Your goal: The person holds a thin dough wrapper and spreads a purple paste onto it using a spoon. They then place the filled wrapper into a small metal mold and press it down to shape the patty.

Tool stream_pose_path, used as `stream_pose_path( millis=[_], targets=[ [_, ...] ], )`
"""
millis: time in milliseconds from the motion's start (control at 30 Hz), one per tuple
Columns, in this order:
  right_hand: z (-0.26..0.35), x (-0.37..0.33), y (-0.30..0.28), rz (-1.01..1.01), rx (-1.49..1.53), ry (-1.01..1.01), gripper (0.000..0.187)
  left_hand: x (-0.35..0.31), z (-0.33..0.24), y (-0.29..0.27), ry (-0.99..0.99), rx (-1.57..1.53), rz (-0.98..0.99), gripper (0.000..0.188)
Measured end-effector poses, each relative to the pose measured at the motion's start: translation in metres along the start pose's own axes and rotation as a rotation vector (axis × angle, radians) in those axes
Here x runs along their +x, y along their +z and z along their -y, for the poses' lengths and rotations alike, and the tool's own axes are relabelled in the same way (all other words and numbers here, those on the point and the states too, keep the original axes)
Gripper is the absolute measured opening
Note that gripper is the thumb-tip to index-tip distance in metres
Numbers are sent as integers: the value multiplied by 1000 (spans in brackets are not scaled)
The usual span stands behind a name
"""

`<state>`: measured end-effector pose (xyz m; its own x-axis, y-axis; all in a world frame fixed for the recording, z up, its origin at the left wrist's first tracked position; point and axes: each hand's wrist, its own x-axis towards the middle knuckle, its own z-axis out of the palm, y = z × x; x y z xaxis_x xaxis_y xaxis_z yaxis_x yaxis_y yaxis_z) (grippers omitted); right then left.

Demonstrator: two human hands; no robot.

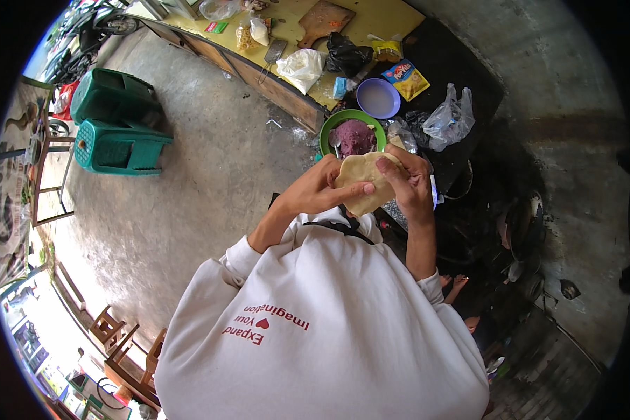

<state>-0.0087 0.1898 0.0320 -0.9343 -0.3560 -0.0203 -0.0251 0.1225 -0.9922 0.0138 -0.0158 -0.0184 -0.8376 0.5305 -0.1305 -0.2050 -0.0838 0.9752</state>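
Observation:
A flat, uneven round of pale dough (362, 178) is held up between my two hands. My left hand (322, 185) pinches its left edge, the thumb lying across the front. On the right side my right hand (409, 178) grips the dough with the thumb on top; its other fingers are partly hidden behind. Just beyond the dough stands a green bowl (325, 131) with a mound of purple mash (355, 136) in it. A spoon (335, 142) rests in the bowl at the left of the mash.
Behind the green bowl are a purple bowl (378, 98) of whitish liquid, a yellow-blue packet (406, 79) and a clear plastic bag (451, 119). A white bag (302, 68), a black bag (346, 54) and a wooden board (324, 23) lie farther back. Green stools (119, 147) stand left.

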Motion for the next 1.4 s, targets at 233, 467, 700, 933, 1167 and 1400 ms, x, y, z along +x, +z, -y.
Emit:
stream_pose_path(
  millis=[233, 467, 700, 933, 1167, 1400],
  targets=[
    [2, 4, -11, 111, -73, -46, 38, 0, -7, -6, -31, -59, 161, 29],
    [-3, 4, -6, -30, -145, -37, 40, 2, 5, -5, -32, -62, 21, 36],
    [-21, 12, -27, 390, 121, 332, 48, -3, -9, -6, 1, -35, 101, 53],
    [-31, 5, -7, 242, 318, 274, 34, 2, 4, -12, -15, -136, 102, 43],
    [1, 16, 9, -115, -117, 31, 30, 12, 3, 13, 195, -512, -282, 47],
    [-19, 19, -3, 209, 50, 143, 50, 2, -6, -3, 88, -412, -84, 35]
  ],
)
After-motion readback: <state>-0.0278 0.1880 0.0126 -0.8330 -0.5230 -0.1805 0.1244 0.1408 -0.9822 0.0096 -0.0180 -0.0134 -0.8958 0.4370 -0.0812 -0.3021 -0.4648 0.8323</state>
